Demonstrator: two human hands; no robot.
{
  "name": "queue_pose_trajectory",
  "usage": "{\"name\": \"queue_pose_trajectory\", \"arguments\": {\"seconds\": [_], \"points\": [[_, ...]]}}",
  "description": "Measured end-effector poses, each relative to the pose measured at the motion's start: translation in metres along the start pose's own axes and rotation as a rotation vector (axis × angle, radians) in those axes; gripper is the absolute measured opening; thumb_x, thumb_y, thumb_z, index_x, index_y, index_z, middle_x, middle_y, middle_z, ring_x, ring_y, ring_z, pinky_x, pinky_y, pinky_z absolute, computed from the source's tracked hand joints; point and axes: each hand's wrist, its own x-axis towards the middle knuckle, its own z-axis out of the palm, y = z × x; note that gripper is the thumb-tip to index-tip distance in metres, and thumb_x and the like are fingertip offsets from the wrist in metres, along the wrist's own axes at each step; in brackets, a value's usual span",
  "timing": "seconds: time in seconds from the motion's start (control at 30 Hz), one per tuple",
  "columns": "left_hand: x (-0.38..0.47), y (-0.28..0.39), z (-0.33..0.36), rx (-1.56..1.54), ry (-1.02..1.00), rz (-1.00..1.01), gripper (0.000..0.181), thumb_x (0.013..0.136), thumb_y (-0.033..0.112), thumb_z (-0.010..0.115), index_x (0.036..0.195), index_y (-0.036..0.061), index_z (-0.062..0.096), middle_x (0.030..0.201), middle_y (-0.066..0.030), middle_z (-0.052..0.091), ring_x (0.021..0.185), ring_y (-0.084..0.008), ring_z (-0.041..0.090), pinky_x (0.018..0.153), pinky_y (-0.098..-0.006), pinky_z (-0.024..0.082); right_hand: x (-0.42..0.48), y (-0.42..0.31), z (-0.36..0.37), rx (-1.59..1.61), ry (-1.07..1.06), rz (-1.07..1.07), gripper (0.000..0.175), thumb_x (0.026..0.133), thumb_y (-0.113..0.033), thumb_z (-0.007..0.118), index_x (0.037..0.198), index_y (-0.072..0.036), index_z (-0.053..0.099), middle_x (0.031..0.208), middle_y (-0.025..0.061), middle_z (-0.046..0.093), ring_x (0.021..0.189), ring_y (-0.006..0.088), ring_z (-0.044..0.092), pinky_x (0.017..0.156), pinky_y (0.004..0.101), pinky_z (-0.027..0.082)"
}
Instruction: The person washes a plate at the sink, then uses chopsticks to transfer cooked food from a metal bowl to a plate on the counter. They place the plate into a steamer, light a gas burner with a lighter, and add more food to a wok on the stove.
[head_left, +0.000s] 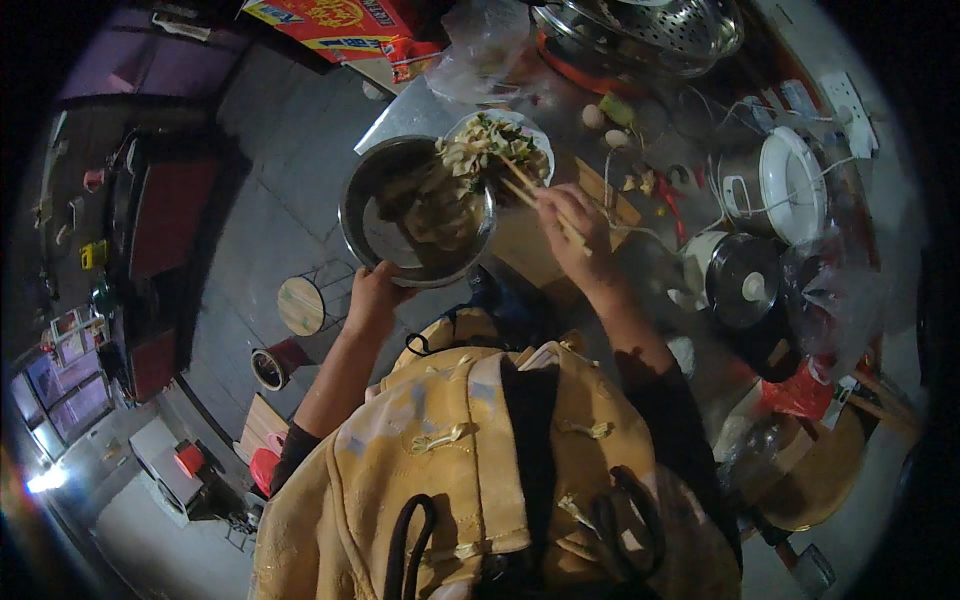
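My left hand (379, 294) grips the near rim of a metal bowl (365, 244), which is tilted and holds brownish food or liquid that I cannot tell apart. My right hand (571, 225) holds a pair of wooden chopsticks (525, 187), their tips in pale and green chopped food (491, 146). That food is heaped at the far right rim of the bowl and over a white plate (546, 142), which stands just beyond it. Part of the plate is hidden by the food and the bowl.
Two eggs (592, 115), red chili peppers (670, 196) and a cable lie on the worktop to the right. Beyond them stand a white-lidded cooker (793, 184) and a glass-lidded pot (739, 281). A metal steamer (675, 34) is at the far side. A round stool (301, 306) stands on the floor at left.
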Motion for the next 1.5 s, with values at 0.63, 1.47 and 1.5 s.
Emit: {"name": "queue_pose_trajectory", "arguments": {"seconds": [0.63,1.47,1.5], "points": [[0.006,0.020,-0.002,-0.060,0.046,-0.086,0.018,0.086,0.011,0.053,0.091,-0.0022,0.063,0.088,-0.0104,0.065,0.073,-0.0192,0.063,0.061,-0.0275,0.053,0.008,0.012,0.010,-0.099,0.002,-0.044,0.010,0.082,-0.006,0.066,0.091,-0.005,0.060,0.088,0.0095,0.060,0.080,0.0267,0.062,0.068,0.0348,0.052],[0.001,0.016,0.008,-0.073,-0.005,-0.104,0.022,0.083,0.012,0.051,0.092,-0.0051,0.062,0.085,-0.0136,0.066,0.067,-0.0215,0.063,0.059,-0.0300,0.053,0.011,0.077,0.059,1.227,0.398,0.826,0.029,0.091,-0.030,0.059,0.103,-0.003,0.059,0.096,0.0089,0.063,0.079,0.0206,0.064,0.071,0.0319,0.057],[0.002,0.014,0.008,-0.093,0.006,-0.114,0.022,0.083,0.012,0.051,0.091,-0.0049,0.062,0.084,-0.0134,0.066,0.066,-0.0217,0.063,0.059,-0.0300,0.053,0.012,0.076,0.057,1.250,0.414,0.818,0.029,0.091,-0.030,0.059,0.101,-0.003,0.059,0.096,0.0087,0.063,0.079,0.0211,0.064,0.071,0.0324,0.058]]}}
